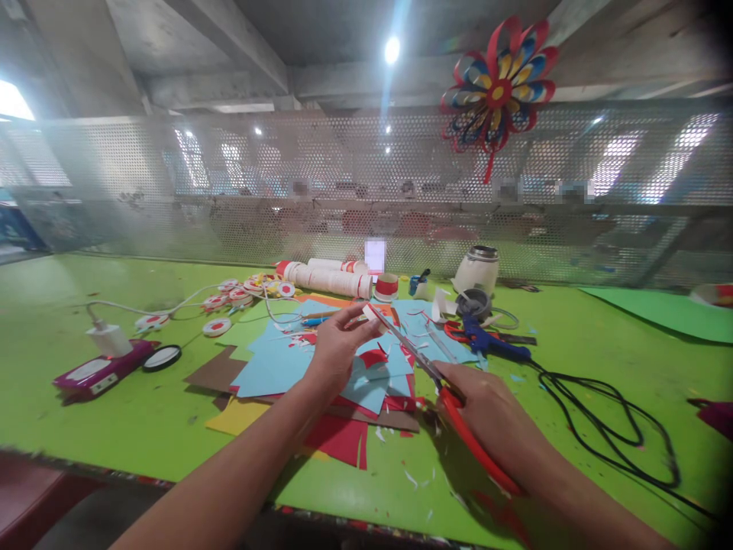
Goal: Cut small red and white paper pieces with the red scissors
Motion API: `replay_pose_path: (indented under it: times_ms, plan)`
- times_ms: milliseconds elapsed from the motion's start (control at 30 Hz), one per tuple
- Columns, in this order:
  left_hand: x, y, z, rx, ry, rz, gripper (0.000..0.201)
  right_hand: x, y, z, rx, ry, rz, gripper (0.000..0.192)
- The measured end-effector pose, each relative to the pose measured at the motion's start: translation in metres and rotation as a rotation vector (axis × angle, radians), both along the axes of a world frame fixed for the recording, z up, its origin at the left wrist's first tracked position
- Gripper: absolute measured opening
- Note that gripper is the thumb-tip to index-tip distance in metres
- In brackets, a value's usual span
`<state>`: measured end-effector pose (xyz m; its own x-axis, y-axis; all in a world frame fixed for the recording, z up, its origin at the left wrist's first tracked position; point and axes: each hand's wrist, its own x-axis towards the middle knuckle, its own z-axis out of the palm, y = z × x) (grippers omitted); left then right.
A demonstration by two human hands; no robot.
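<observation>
A bright ceiling lamp (392, 50) far above me flares into streaks, and haze washes the far left. My arms cast soft shadows on the green table (114, 412). Edges bend, corners darken.

A bright green table (114, 428) fills the lower half of the frame, backed by a perforated metal screen (286, 191) across the middle. Above run grey concrete beams (229, 46), with a ceiling lamp (392, 50) glaring at top centre and a paper pinwheel (498, 88) hanging upper right.
</observation>
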<state>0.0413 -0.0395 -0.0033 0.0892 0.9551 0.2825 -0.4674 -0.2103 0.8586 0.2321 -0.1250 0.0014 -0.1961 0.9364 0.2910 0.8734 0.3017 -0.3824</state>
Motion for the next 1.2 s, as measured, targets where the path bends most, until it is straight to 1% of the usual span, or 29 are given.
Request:
replay_pose_path:
  times_ms: [200,333,500,633,867,1033,1200]
  plan:
    - [0.001,0.001,-0.001,-0.011,-0.013,-0.003,0.032,0.0,-0.001,0.003,-0.02,-0.005,-0.011,0.03]
    - [0.001,0.002,-0.001,-0.008,-0.016,0.001,0.034,0.0,-0.001,0.002,-0.023,-0.02,-0.019,0.029]
    - [0.001,0.001,0.001,-0.018,-0.019,0.021,0.038,0.002,0.001,-0.003,0.021,-0.058,-0.009,0.033]
    - [0.001,0.001,0.001,-0.001,0.002,0.036,0.042,0.004,0.003,-0.007,0.022,-0.074,-0.004,0.037]
    - [0.001,0.002,-0.004,0.062,0.089,0.096,0.046,0.004,0.003,-0.006,0.023,-0.052,0.011,0.034]
    - [0.002,0.001,-0.004,0.096,0.146,0.167,0.047,0.003,0.002,-0.006,0.041,-0.05,0.007,0.034]
    - [0.005,0.002,-0.003,0.1,0.134,0.212,0.048,0.002,0.002,-0.003,0.046,-0.049,0.007,0.035]
